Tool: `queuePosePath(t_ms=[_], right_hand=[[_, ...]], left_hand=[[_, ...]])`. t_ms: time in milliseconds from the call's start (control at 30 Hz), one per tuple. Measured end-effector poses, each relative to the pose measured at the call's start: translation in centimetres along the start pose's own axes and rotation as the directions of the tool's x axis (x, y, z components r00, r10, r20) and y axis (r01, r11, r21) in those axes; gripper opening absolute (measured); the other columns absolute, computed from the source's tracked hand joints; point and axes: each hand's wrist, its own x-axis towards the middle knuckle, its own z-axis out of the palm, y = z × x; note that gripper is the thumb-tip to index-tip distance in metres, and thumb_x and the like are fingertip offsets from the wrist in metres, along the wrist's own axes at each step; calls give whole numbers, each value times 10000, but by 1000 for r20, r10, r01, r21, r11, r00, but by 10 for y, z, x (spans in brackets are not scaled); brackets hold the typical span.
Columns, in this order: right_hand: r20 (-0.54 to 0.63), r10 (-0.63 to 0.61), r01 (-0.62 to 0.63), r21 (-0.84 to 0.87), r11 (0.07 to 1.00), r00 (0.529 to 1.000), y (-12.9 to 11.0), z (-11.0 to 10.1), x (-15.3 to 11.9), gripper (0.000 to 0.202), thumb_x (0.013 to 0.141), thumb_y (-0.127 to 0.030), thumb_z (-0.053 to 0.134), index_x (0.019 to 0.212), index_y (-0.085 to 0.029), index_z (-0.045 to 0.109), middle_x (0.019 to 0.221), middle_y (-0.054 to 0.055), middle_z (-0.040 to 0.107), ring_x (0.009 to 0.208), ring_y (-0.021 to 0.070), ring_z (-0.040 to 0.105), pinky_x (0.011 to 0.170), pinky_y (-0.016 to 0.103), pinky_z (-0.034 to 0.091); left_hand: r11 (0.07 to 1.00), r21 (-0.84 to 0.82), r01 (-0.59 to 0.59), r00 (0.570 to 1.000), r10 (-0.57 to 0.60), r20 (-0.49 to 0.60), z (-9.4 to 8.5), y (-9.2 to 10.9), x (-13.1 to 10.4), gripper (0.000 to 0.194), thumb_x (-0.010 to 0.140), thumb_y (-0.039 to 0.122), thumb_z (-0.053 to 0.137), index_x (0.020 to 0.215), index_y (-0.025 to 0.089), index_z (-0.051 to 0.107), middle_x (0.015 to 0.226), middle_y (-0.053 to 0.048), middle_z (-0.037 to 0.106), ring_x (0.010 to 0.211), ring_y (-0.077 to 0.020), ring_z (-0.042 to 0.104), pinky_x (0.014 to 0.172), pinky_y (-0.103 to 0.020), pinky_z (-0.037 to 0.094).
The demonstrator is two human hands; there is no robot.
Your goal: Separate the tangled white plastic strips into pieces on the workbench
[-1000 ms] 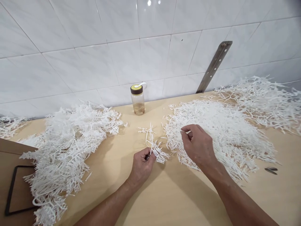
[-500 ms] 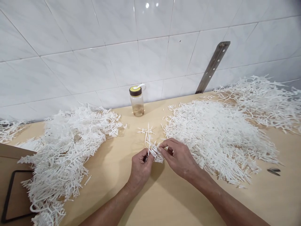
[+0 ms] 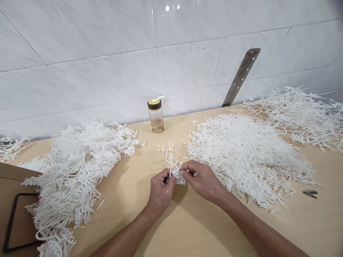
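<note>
Near the middle of the table, my left hand (image 3: 160,190) is closed around the lower end of a white branched plastic sprig (image 3: 170,162). Its thin stems stick up and fan out past the thumb. From the other side, my right hand (image 3: 201,178) pinches the tips of the same sprig between thumb and forefinger. To the right spreads a thick pile of thin white pieces (image 3: 249,157). A heap of white branched sprigs (image 3: 83,160) lies to the left.
A clear bottle (image 3: 157,117) with a yellow and dark lid stands near the tiled wall (image 3: 139,71). A metal strip (image 3: 241,77) leans there. More white branches (image 3: 308,114) lie back right. Small dark snips (image 3: 310,193) rest at right; a brown box (image 3: 18,200) is at left.
Very little differs. My right hand has shifted slightly at the tips of the sprig, while my left hand keeps its hold. The view has moved a touch.
</note>
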Motion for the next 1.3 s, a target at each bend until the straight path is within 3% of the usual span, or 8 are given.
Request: queuePosePath(t_ms=[167,233,333,500,833,1033,1300], right_hand=[[-221,-70,56,-67,996,973,-4,0,-3,96,854,-269,562,824,-205,627,821,36,649,632,150,554,588,289,446],[-237,-130,116,-72,991,963,-7,0,-5,97,869,-251,555,810,-206,617,819,35,641,632,145,543,581,282,440],[-178,-160,152,-59,987,971,-8,1,-6,116,883,-224,553,824,-213,652,819,27,660,682,150,572,619,279,455],[-124,-113,105,-70,992,986,-5,2,-3,154,891,-228,547,858,-207,695,828,28,694,745,167,612,691,304,469],[20,-86,87,-48,995,996,-2,-9,0,215,894,-250,516,804,-200,704,759,20,679,697,155,600,608,268,445],[239,88,-128,155,980,967,6,-18,4,203,888,-339,534,855,-189,667,654,-21,573,467,98,505,406,212,392],[232,51,-87,149,985,971,5,-17,4,186,887,-319,545,833,-188,665,688,-18,591,500,92,519,438,207,394]], left_hand=[[999,29,-13,1000,13,11,0,-2,-1,277,878,368,572,718,146,616,641,11,513,636,-119,429,586,-217,349],[999,49,-15,1000,14,9,1,-1,-1,290,885,372,566,706,148,602,627,17,484,627,-114,406,575,-218,332],[998,66,-21,1000,21,4,1,0,-2,286,886,365,565,705,148,603,623,20,475,623,-112,400,574,-220,326],[996,77,-33,999,31,25,0,-1,-3,246,888,323,552,738,144,629,669,2,548,652,-125,452,598,-223,354],[996,50,-78,990,71,121,-1,2,-2,223,887,295,555,804,135,687,701,-14,589,685,-144,501,633,-230,397],[996,21,-87,981,82,176,-1,3,-3,240,901,298,541,895,126,709,747,-31,625,733,-162,542,679,-245,424],[993,61,-101,980,89,181,-2,-1,-2,239,898,297,538,843,126,694,730,-32,622,709,-158,537,659,-242,414]])
